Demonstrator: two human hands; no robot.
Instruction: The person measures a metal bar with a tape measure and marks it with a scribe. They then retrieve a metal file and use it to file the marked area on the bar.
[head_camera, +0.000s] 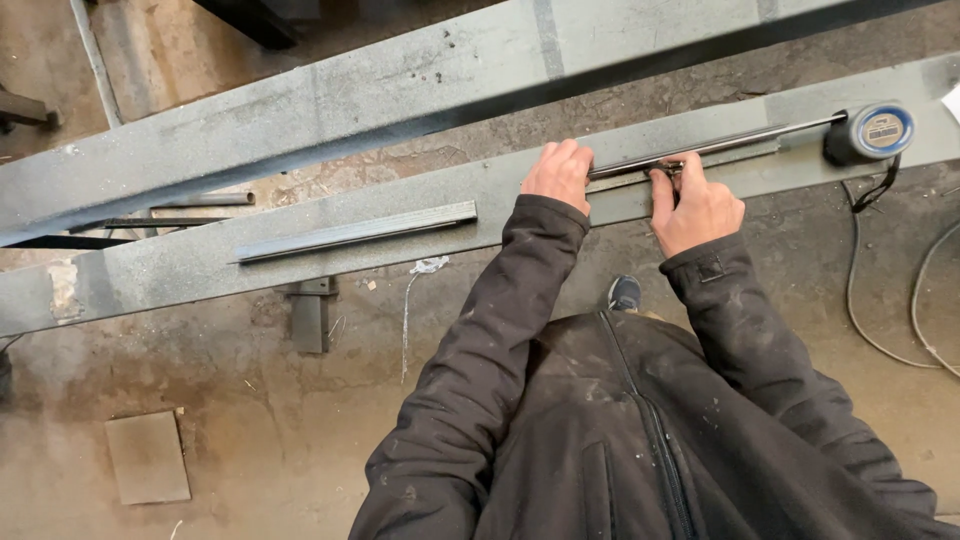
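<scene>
Head view: both hands are seen pressed on a grey steel beam (300, 240). The left hand (558, 172) is curled over the end of a tape measure blade (720, 146), fingers closed on it. The right hand (698, 205) pinches a small marker (674, 168), type unclear, against the blade. Blade's long axis runs rightward along the beam to the tape measure case (870, 133). Beyond, a second beam (400, 80) is noted.

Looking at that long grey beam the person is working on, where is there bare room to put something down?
The near beam is bare left of the loose metal strip, and between that strip and the left hand. It is crowded from there rightwards: the right hand, the extended tape blade and the tape measure case.
</scene>
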